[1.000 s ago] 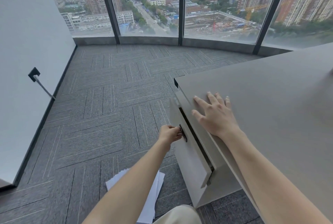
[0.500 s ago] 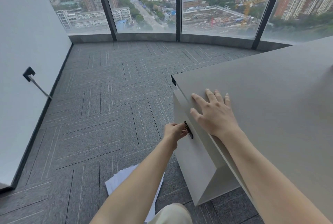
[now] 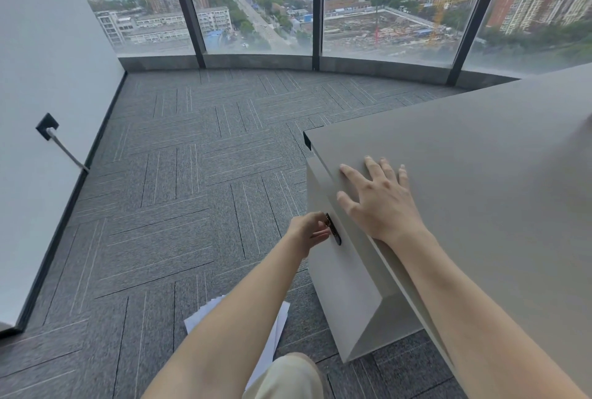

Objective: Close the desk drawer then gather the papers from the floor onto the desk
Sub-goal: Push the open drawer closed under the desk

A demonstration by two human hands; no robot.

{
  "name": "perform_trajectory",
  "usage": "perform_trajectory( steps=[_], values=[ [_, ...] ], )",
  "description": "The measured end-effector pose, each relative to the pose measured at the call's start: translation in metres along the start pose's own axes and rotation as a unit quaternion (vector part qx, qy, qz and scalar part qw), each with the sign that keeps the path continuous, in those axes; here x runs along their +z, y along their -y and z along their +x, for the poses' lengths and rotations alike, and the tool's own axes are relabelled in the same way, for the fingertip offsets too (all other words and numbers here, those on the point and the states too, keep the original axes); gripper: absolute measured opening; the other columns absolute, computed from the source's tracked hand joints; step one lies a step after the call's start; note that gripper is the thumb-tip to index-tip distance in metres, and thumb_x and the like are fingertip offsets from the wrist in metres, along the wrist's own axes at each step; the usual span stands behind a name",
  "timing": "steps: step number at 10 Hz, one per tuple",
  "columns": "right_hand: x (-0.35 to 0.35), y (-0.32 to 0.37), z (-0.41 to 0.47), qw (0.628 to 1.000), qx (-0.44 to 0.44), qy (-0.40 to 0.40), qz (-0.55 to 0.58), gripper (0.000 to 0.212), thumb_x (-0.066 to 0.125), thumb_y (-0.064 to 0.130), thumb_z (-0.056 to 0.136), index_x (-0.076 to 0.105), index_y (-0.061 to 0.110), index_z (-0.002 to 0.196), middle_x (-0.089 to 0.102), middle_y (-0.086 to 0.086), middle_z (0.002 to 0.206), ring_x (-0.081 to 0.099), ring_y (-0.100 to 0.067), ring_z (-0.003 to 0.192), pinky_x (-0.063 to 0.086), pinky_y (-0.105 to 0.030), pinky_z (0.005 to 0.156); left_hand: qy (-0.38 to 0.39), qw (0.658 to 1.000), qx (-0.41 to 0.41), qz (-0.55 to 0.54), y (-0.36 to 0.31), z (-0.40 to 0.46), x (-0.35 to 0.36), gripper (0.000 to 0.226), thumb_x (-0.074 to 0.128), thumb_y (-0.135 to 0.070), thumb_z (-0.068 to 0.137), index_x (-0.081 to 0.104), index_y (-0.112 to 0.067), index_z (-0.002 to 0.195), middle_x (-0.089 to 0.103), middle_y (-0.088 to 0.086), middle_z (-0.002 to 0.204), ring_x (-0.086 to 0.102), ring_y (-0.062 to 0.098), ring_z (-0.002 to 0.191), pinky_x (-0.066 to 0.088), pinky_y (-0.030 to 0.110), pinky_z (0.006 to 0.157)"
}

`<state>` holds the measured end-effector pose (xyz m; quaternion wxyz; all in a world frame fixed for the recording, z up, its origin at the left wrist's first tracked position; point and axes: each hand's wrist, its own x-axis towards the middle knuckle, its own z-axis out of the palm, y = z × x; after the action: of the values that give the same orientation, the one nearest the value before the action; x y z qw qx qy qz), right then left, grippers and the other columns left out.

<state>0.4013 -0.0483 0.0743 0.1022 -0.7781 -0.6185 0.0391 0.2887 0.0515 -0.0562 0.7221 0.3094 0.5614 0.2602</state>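
Papers (image 3: 205, 318) on carpet (image 3: 179, 206), partly under left forearm. Left hand (image 3: 309, 230) fingers pinched at dark handle (image 3: 333, 233) of drawer (image 3: 346, 280), flush with desk (image 3: 480, 158). Right hand (image 3: 381, 203) flat on desktop, fingers spread.

**No legible text**

Nothing readable anywhere: blank papers (image 3: 275, 331) on the floor, plain desk (image 3: 480, 148), unmarked drawer (image 3: 339, 273) front. Beyond the windows (image 3: 256, 1), distant buildings too small for any signs.
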Motion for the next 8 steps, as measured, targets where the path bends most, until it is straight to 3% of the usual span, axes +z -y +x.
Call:
perform_trajectory(
  steps=[2,3,4,5,6,7,8],
  values=[
    [0.0,0.0,0.0,1.0,0.0,-0.002,0.001,0.062,0.036,0.056,0.091,0.03,0.042,0.151,0.02,-0.012,0.165,0.009,-0.033,0.154,0.001,-0.055,0.122,0.008,0.998,-0.045,0.031,-0.006,0.001,-0.001,0.023,0.06,-0.009,0.074,0.06,-0.001,0.095,0.058,0.008,0.067,0.063,0.024,0.071,0.059,0.03,0.07],
    [0.0,0.0,0.0,1.0,0.0,-0.003,0.002,0.062,0.036,0.056,0.092,0.03,0.042,0.151,0.02,-0.012,0.165,0.009,-0.033,0.154,0.001,-0.055,0.122,0.017,0.994,-0.092,0.049,-0.006,-0.005,0.002,0.016,0.055,-0.019,0.082,0.06,-0.005,0.088,0.06,0.01,0.084,0.061,0.028,0.093,0.054,0.034,0.084],
    [0.0,0.0,0.0,1.0,0.0,-0.004,0.002,0.062,0.036,0.056,0.091,0.03,0.042,0.151,0.02,-0.012,0.165,0.009,-0.033,0.154,0.001,-0.055,0.122,0.015,0.99,-0.125,0.066,-0.005,-0.007,0.003,0.025,0.05,-0.024,0.084,0.056,-0.009,0.065,0.061,0.018,0.11,0.059,0.031,0.107,0.052,0.035,0.09],
    [0.001,-0.001,0.001,1.0,0.0,-0.004,0.0,0.062,0.036,0.056,0.091,0.031,0.042,0.151,0.021,-0.012,0.165,0.009,-0.033,0.153,0.001,-0.055,0.122,0.012,0.988,-0.123,0.091,-0.006,-0.006,0.005,0.023,0.046,-0.021,0.084,0.054,-0.01,0.065,0.06,0.019,0.113,0.059,0.032,0.104,0.051,0.038,0.094],
    [0.002,-0.001,0.001,1.0,-0.001,-0.003,-0.002,0.062,0.036,0.057,0.091,0.031,0.042,0.151,0.021,-0.012,0.165,0.01,-0.033,0.153,0.001,-0.055,0.122,-0.02,0.984,-0.052,0.168,-0.005,-0.003,0.007,0.018,0.047,-0.02,0.082,0.057,-0.009,0.072,0.064,0.009,0.086,0.055,0.028,0.081,0.051,0.035,0.078],
    [0.002,-0.002,0.002,1.0,-0.001,-0.002,-0.003,0.062,0.036,0.057,0.091,0.031,0.042,0.151,0.021,-0.012,0.165,0.01,-0.032,0.153,0.002,-0.056,0.122,-0.045,0.974,0.021,0.223,-0.005,-0.005,0.006,0.022,0.047,-0.022,0.08,0.06,-0.012,0.065,0.065,-0.003,0.052,0.045,0.022,0.065,0.04,0.027,0.061],
    [0.002,-0.002,0.001,1.0,0.002,-0.001,-0.003,0.062,0.036,0.057,0.091,0.031,0.042,0.151,0.021,-0.012,0.165,0.009,-0.032,0.154,0.001,-0.055,0.123,-0.054,0.961,0.062,0.265,-0.006,-0.01,0.001,0.032,0.044,-0.022,0.086,0.061,-0.012,0.061,0.071,0.006,0.079,0.05,0.026,0.072,0.043,0.03,0.068]
  ],
)
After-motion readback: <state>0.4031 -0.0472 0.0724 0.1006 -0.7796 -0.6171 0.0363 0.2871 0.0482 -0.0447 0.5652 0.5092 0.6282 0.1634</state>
